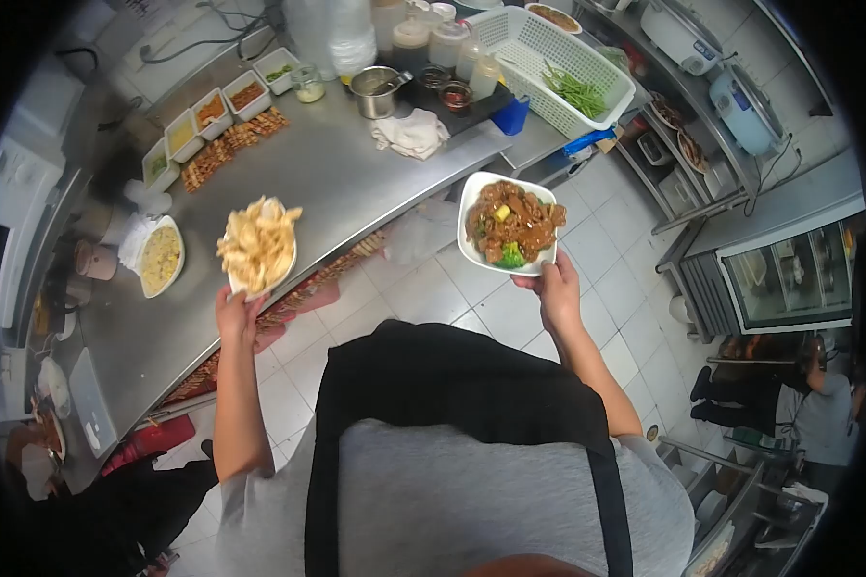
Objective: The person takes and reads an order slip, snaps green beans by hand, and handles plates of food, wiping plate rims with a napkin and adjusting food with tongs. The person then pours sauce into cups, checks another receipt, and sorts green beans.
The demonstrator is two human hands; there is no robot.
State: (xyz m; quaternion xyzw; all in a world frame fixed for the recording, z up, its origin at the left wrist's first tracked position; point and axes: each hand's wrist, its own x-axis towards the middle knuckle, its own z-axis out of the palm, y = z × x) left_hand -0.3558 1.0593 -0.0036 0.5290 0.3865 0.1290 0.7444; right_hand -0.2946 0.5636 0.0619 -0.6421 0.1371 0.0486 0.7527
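My left hand (238, 314) grips the near edge of a white bowl heaped with pale golden fried pieces (260, 245), held by the edge of the steel counter (308, 183). Out over the tiled floor, my right hand (551, 284) holds a white square bowl (465, 223) by its lower right rim, thumb on the edge. Brown sauced meat (520, 216) with a bit of broccoli (511, 255) and a yellow piece fills it. Both bowls are roughly level. The fingers beneath each bowl are partly hidden.
The counter bears a bowl of yellow food (161, 255), food tubs (212, 115), a metal pot (375, 91), a cloth (411, 133) and a basket with green beans (575, 89). A glass-door fridge (789, 274) stands right. Other people are at lower left and right.
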